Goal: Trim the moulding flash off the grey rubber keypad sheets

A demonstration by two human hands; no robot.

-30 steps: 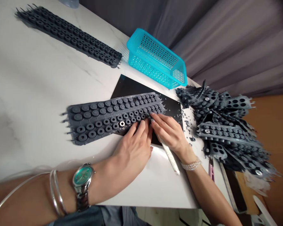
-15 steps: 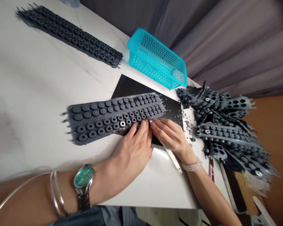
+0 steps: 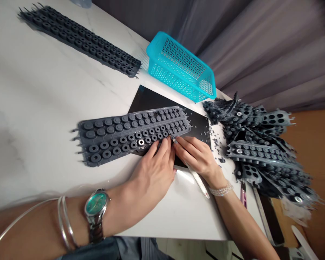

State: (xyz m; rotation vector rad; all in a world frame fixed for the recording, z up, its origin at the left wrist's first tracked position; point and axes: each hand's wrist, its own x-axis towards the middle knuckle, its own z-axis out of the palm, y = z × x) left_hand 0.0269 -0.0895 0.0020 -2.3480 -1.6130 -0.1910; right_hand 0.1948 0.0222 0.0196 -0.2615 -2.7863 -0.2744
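Observation:
A dark grey moulded rubber sheet (image 3: 119, 131), with rows of round studs and rings, lies aslant in front of me. One ring on it looks silvery white. Its right part rests over a black board (image 3: 144, 95). My left hand (image 3: 154, 168) is closed at the sheet's near edge, fingertips pressing and pinching it there. Beside it, my right hand (image 3: 196, 155) grips a slim white-handled tool (image 3: 199, 182), held like a pen. The tool's tip meets the sheet's edge near the left fingertips, too small and covered to make out.
A turquoise basket (image 3: 181, 68) stands behind the board. Another grey rubber sheet (image 3: 81, 39) lies at the back left. Cut sheets form a pile (image 3: 262, 151) on the right, with small grey bits (image 3: 216, 144) scattered before it. A pink-handled tool (image 3: 243, 195) lies near the right forearm.
Almost nothing differs. My right hand and its tool have shifted very slightly at the sheet's edge; my left hand and the sheet stay in place.

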